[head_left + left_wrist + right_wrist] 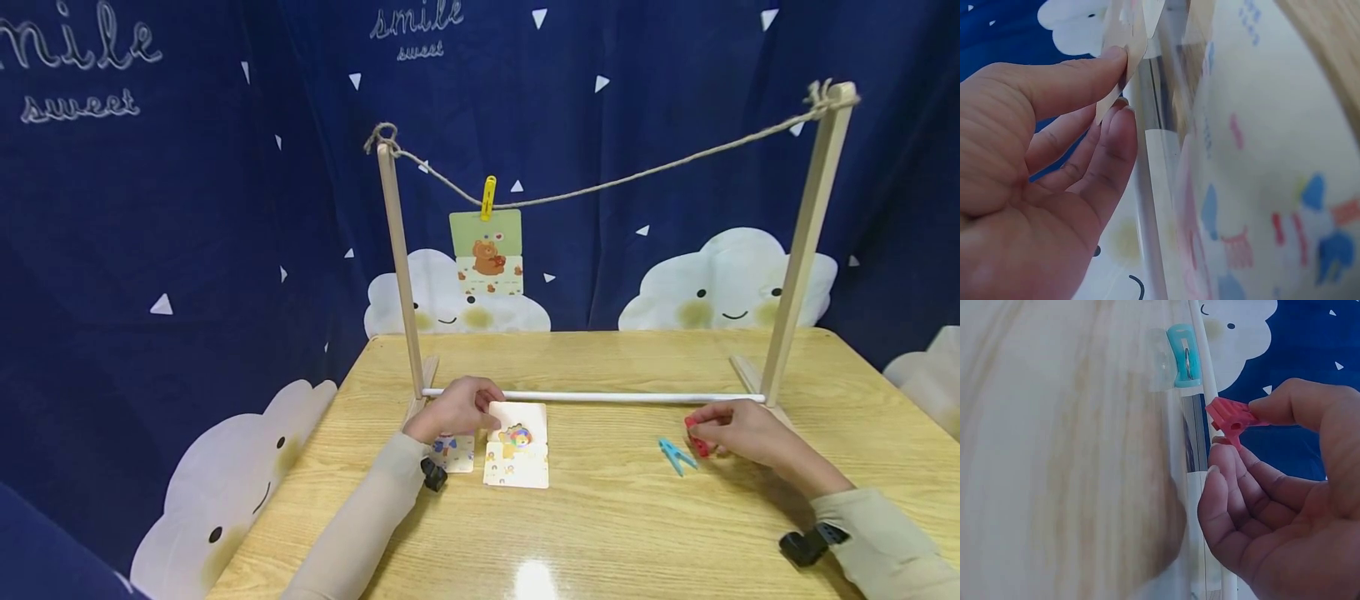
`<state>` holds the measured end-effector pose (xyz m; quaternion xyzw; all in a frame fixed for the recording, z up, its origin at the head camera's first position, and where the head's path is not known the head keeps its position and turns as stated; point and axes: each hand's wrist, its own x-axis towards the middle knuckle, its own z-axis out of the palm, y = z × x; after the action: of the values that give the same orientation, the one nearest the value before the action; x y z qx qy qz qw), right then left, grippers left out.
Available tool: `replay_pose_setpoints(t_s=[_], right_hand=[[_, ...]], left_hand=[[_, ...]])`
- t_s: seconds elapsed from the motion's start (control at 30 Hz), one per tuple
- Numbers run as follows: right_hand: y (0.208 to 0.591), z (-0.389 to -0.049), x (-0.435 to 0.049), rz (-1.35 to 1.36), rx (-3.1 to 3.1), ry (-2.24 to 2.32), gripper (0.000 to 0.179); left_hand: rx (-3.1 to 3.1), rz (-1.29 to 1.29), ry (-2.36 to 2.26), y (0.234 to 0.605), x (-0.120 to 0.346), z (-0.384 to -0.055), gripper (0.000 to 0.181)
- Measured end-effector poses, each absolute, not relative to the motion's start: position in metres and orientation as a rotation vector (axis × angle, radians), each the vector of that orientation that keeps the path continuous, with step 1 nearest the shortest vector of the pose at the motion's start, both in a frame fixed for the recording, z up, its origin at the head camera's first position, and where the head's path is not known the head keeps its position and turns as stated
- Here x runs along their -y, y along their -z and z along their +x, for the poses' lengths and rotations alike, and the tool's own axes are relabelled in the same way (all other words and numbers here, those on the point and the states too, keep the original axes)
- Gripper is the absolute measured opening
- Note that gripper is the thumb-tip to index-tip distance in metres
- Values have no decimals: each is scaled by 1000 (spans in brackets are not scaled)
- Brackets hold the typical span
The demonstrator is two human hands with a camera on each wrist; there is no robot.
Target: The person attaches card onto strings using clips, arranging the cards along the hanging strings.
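Note:
My left hand (467,407) pinches the upper left edge of a card with a cartoon lion (517,442); the left wrist view shows thumb and fingers on that card's edge (1138,47). Beneath this wrist lies a second card (453,452) with blue and red drawings, partly covered by the hand. On the right, my right hand (738,429) holds a red clothespin (697,437) between thumb and fingertips, also plain in the right wrist view (1233,417). A light blue clothespin (677,457) lies on the table just left of it.
A wooden frame with a left post (401,267) and right post (806,250) carries a sagging rope (622,181). A yellow clothespin (488,198) holds a bear card (487,254) on it. A white rod (622,397) joins the posts low over the wooden table (600,533).

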<state>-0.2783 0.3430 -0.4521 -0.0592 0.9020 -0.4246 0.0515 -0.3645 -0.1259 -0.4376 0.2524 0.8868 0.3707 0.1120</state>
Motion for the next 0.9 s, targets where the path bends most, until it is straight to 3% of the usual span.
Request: replay_pose_setpoints(t_s=[0.9], right_hand=[[451,-278,-342,-175,-2735,1321,45]], left_hand=[[-2672,773,-1141,429,128,-365,28]])
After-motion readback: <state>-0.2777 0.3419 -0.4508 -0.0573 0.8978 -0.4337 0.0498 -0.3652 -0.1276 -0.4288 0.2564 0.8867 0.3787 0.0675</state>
